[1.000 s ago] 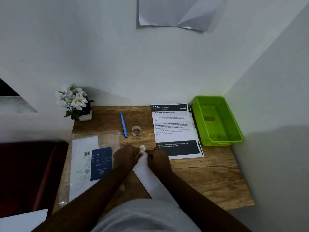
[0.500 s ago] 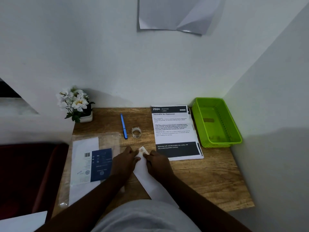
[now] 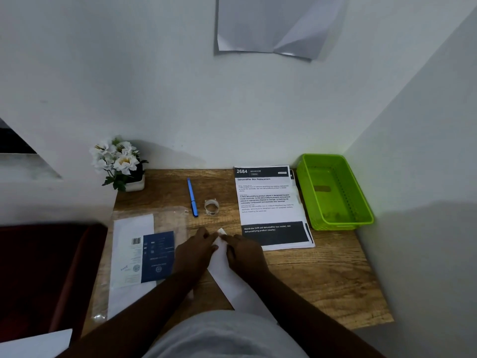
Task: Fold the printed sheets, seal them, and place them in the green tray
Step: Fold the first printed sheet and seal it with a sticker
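Both forearms reached forward from the bottom of the view and met near the middle of the wooden desk (image 3: 322, 277). The left hand (image 3: 195, 251) lay knuckles up, its fingers bent down onto the left edge of a folded white sheet (image 3: 224, 270). The right hand (image 3: 245, 253) mirrored it on the right edge, fingers curled, pinching the paper near its far end. A small white corner stuck up between the two sets of fingertips. Whether the thumbs were under the paper could not be told.

Against the frames from a second and half a second before, the hands sat in nearly the same spot on the sheet. The left hand's fingers had flattened a little and slid closer to the paper's tip. Nothing else on the desk had shifted.

The folded sheet formed a narrow strip. Its long axis ran diagonally, far end pointing up and slightly left toward the tape roll (image 3: 211, 206), near end running down and right under the right forearm toward the desk's front edge.

The stack of printed sheets (image 3: 268, 202) lay flat just right of the hands, long side running away from the person. The green tray (image 3: 361, 202) stood beside the stack, in the right rear corner. A blue pen (image 3: 192, 197) lay left of the tape roll.
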